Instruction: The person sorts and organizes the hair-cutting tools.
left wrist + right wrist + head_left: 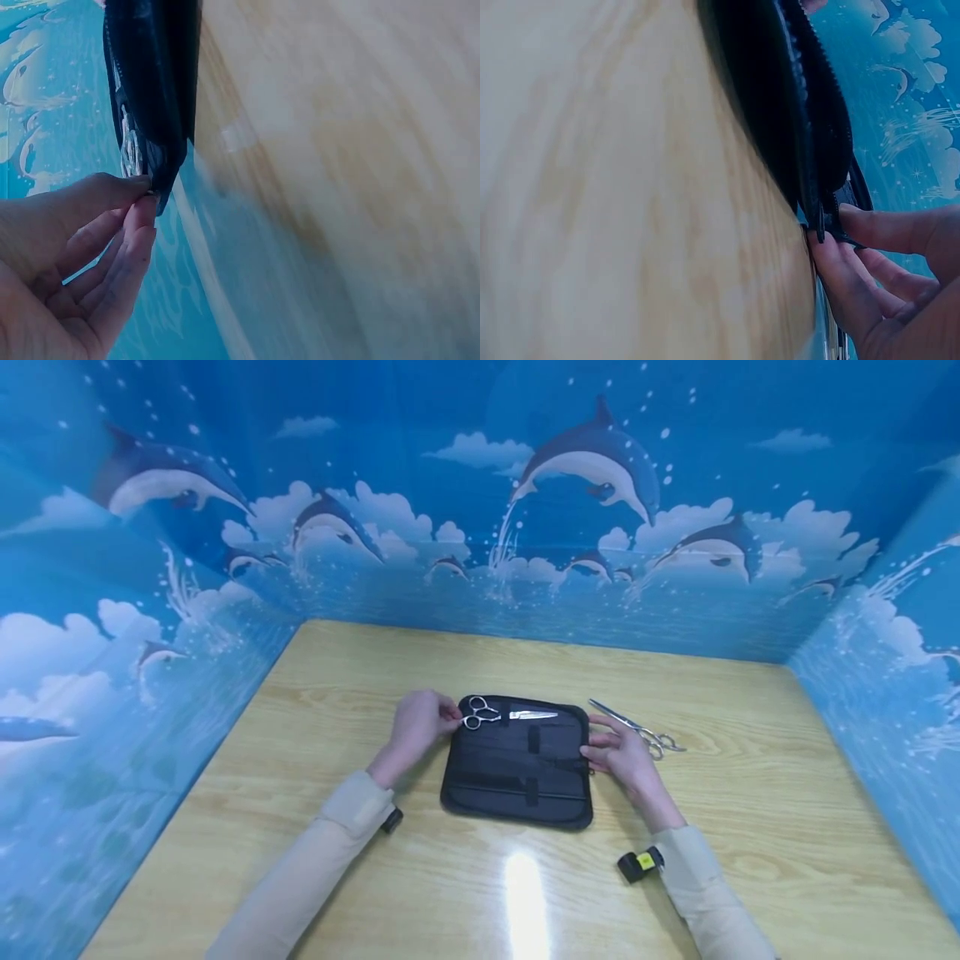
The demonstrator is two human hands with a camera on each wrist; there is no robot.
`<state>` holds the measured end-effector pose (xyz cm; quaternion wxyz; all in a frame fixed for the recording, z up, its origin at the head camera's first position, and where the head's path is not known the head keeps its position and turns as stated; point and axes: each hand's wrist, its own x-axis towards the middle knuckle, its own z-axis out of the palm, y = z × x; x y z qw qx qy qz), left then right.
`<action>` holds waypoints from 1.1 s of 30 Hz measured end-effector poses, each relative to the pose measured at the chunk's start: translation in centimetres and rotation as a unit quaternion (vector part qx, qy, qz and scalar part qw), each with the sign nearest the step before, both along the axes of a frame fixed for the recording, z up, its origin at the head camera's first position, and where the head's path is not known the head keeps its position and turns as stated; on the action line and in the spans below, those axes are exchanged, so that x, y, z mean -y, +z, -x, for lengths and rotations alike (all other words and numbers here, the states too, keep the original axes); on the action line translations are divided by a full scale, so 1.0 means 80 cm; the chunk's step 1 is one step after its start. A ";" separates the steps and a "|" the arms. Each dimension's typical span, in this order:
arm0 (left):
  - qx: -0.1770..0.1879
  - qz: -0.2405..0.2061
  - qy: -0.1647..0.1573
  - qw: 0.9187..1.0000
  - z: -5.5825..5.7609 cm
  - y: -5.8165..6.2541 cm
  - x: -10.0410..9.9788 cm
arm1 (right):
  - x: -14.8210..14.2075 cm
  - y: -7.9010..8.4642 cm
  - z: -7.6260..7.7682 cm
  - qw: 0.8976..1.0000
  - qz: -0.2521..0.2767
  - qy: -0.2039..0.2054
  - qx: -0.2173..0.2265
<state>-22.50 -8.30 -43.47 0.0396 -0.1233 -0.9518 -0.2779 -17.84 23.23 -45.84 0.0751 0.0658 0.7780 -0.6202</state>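
A black zip case (487, 760) lies opened flat on the wooden table, with elastic loops inside. One pair of silver scissors (532, 715) sits along its far edge, blades under a loop and finger rings toward the left. My left hand (424, 720) pinches the end of those scissors between thumb and fingertips, right at the case's far left corner. On the other side my right hand (618, 755) grips the case's right edge, thumb above and fingers beneath; the right wrist view shows this beside the zip teeth (821, 71). A second pair of scissors (630, 723) lies just beyond that hand.
The pale wood table (360, 668) ends at a blue dolphin-print backdrop (465, 602) behind and at both sides. A bright light reflection (527, 902) falls on the table near the front. Black wrist cameras (639, 865) hang at the sleeves.
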 end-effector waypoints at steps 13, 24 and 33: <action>-0.032 0.053 -0.023 0.998 0.009 0.001 -0.015 | 0.003 -0.001 0.003 1.000 -0.008 -0.005 0.002; -0.013 0.048 -0.033 0.998 0.010 0.007 -0.011 | 0.003 0.001 0.002 1.000 -0.005 -0.019 0.002; -0.042 0.030 -0.019 0.999 0.023 0.014 -0.020 | 0.005 0.001 0.002 1.000 -0.005 -0.017 -0.001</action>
